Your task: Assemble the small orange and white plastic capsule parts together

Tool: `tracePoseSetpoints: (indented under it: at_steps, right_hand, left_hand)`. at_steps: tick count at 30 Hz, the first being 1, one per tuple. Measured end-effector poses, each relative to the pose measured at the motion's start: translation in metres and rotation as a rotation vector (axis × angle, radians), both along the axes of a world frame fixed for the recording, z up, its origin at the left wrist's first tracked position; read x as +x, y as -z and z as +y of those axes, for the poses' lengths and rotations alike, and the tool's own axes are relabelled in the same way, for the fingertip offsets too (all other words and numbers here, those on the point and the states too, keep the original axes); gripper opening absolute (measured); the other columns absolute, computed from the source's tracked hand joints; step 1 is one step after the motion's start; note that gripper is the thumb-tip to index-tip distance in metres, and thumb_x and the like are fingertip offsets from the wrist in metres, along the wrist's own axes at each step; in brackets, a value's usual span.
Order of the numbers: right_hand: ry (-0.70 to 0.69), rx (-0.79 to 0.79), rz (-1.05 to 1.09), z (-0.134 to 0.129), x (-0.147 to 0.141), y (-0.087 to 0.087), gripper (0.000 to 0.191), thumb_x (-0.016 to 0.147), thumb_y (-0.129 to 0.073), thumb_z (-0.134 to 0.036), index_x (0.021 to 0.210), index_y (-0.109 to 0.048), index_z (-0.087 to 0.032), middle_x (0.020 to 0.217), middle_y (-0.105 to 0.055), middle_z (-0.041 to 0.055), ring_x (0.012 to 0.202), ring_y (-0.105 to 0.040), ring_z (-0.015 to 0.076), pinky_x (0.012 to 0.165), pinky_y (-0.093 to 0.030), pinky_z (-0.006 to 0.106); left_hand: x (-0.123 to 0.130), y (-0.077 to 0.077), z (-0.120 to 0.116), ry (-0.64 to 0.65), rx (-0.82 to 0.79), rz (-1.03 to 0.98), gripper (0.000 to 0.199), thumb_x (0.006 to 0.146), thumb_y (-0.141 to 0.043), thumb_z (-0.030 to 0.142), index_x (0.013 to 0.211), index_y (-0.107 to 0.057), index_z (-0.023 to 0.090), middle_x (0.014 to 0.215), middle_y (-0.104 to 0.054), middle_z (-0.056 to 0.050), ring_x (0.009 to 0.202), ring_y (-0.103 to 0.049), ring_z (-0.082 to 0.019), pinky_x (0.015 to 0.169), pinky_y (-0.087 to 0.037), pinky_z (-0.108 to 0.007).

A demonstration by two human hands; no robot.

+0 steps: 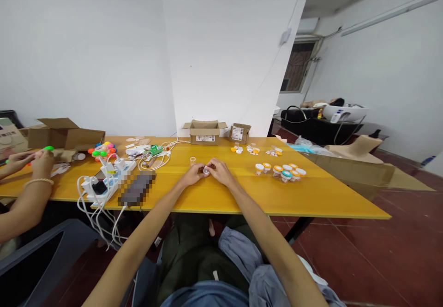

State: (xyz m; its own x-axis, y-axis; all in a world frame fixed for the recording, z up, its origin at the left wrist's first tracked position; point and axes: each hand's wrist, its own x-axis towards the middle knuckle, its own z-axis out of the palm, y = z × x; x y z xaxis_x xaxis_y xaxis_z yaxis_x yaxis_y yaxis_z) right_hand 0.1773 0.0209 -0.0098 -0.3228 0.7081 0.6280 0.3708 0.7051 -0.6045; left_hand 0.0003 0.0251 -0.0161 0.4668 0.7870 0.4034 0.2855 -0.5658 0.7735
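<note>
Pinching a small whitish piece [206, 171] between both sets of fingertips, left hand [195, 174] and right hand [219, 172] meet above the yellow table [221, 201]; it looks light, probably stiff and easy to fumble, so the rim is likely the best hold.

My way runs open over bare yellow table [207, 198] between the power strip [112, 182] on my left and the clustered lidded jars [286, 172] on my right; ahead, a small clear cup [193, 161] and an open carton [205, 132] block passage.
</note>
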Motion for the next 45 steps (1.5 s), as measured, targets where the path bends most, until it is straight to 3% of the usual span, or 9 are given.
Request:
tracePoseSetpoints:
  at_steps: [8,15,19,23,28,45]
  right_hand:
    - [0.002,-0.024,0.005,-0.001,-0.001,0.0,0.009,0.082,-0.065,-0.026,0.074,-0.065,-0.023,0.079,-0.067,0.0021,0.076,-0.061,0.0174,0.071,-0.047,0.029]
    - [0.002,-0.14,0.156,0.01,0.0,0.003,0.016,0.084,-0.06,-0.035,0.076,-0.066,-0.023,0.078,-0.071,0.0008,0.075,-0.063,0.0175,0.071,-0.049,0.029]
    - [-0.031,-0.34,0.261,0.015,0.003,0.006,0.023,0.082,-0.064,-0.041,0.071,-0.065,-0.021,0.072,-0.07,0.0006,0.071,-0.064,0.0173,0.071,-0.053,0.031]
    - [-0.23,-0.6,0.409,0.011,0.0,0.007,0.025,0.078,-0.072,-0.045,0.079,-0.069,-0.02,0.081,-0.074,0.0041,0.077,-0.069,0.0181,0.075,-0.058,0.033]
    - [-0.33,-0.737,0.602,0.005,-0.005,0.005,0.027,0.067,-0.085,-0.035,0.083,-0.069,-0.021,0.09,-0.075,0.0042,0.085,-0.071,0.0177,0.086,-0.059,0.036]
    - [-0.374,-0.812,0.591,0.004,-0.005,0.007,0.015,0.081,-0.075,-0.034,0.082,-0.073,-0.02,0.088,-0.076,0.0067,0.084,-0.071,0.0166,0.082,-0.058,0.03]
  left_hand:
    - [0.001,-0.001,-0.001,-0.003,-0.024,-0.015,0.013,0.075,-0.071,0.028,0.08,-0.066,0.017,0.079,-0.065,-0.001,0.079,-0.06,-0.018,0.08,-0.049,-0.032]
    - [0.0,-0.004,-0.003,-0.055,-0.05,-0.059,0.018,0.072,-0.074,0.027,0.086,-0.068,0.018,0.083,-0.068,-0.002,0.083,-0.061,-0.018,0.081,-0.049,-0.032]
    - [-0.001,-0.008,-0.003,-0.12,-0.046,-0.091,0.021,0.071,-0.075,0.027,0.089,-0.07,0.018,0.088,-0.07,-0.003,0.087,-0.062,-0.02,0.08,-0.048,-0.031]
    - [-0.004,-0.013,-0.003,-0.173,-0.023,-0.122,0.028,0.07,-0.077,0.031,0.095,-0.071,0.021,0.094,-0.071,-0.004,0.091,-0.063,-0.021,0.079,-0.048,-0.031]
    - [-0.006,-0.015,-0.005,-0.18,-0.049,-0.2,0.031,0.071,-0.078,0.036,0.096,-0.07,0.02,0.101,-0.071,-0.006,0.095,-0.063,-0.021,0.08,-0.047,-0.031]
    - [-0.004,-0.015,-0.008,-0.154,-0.129,-0.258,0.038,0.067,-0.081,0.04,0.097,-0.069,0.02,0.1,-0.071,-0.004,0.093,-0.063,-0.019,0.079,-0.047,-0.027]
